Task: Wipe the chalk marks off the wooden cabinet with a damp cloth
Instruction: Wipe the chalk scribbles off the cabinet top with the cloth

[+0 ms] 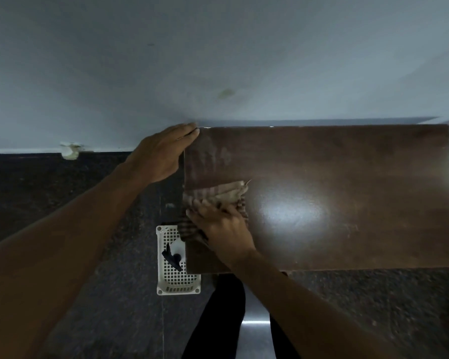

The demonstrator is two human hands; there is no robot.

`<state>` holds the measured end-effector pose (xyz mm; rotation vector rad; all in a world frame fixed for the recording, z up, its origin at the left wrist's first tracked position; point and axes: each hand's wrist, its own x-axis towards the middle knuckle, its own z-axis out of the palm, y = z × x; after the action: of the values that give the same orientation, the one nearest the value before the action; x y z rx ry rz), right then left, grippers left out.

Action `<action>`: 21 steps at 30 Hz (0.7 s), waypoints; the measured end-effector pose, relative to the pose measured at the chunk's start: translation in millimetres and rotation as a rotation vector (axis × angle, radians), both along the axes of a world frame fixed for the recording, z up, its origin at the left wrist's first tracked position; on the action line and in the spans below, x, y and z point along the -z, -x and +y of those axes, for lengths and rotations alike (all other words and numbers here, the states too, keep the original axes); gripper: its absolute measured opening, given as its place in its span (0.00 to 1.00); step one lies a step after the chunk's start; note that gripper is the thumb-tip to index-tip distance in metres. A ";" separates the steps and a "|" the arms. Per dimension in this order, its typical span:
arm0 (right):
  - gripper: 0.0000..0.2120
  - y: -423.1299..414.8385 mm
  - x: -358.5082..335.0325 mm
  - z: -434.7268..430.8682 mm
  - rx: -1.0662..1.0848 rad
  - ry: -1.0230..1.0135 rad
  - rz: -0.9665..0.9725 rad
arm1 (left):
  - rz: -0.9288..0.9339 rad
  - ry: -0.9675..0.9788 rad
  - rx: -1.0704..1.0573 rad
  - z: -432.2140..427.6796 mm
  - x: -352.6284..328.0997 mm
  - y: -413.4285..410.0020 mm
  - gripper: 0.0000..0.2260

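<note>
cloth [219, 194] squished under right hand [224, 230], fingers flat, by cabinet [347, 172] left edge, left hand [161, 154] flat against back corner

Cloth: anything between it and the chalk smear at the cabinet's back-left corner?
Nothing visible. Only bare wood separates the cloth, under the right hand, from the faint chalk smear on the cabinet top. The left hand rests on the cabinet's left edge, beside that path.
</note>
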<state>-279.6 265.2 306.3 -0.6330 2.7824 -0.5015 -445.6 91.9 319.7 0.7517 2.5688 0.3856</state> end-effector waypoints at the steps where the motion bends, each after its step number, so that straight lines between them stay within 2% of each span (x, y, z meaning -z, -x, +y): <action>1: 0.24 -2.9 -0.5 11.1 -0.049 0.018 -0.003 | -0.015 -0.005 -0.019 -0.1 -0.6 1.6 0.35; 3: 0.23 -0.5 -2.9 40.3 -0.106 0.013 0.014 | -0.071 -0.014 -0.081 2.3 -1.8 7.2 0.38; 5: 0.23 17.1 -4.8 70.3 -0.066 -0.050 0.013 | -0.114 -0.007 -0.134 5.8 -2.6 12.6 0.40; 9: 0.17 76.4 -12.0 84.0 0.345 -0.251 -0.016 | -0.171 -0.015 -0.193 8.1 -2.7 14.9 0.38; 12: 0.14 97.0 -14.8 44.2 0.506 -0.133 0.052 | -0.177 -0.035 -0.208 9.5 -4.1 17.3 0.37; 14: 0.15 92.2 -11.0 8.0 0.434 -0.115 0.034 | -0.172 -0.034 -0.199 10.0 -6.3 20.1 0.36; 18: 0.14 55.4 -0.9 -46.4 0.025 -0.033 0.007 | -0.159 -0.026 -0.183 11.7 -10.3 22.1 0.34; 21: 0.17 34.6 -5.2 -32.8 -0.008 0.114 -0.032 | -0.146 -0.025 -0.166 12.0 -9.8 21.7 0.33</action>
<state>-314.3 232.4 311.5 -0.6539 2.7350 -0.6661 -467.2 103.9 329.5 0.4998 2.4989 0.5069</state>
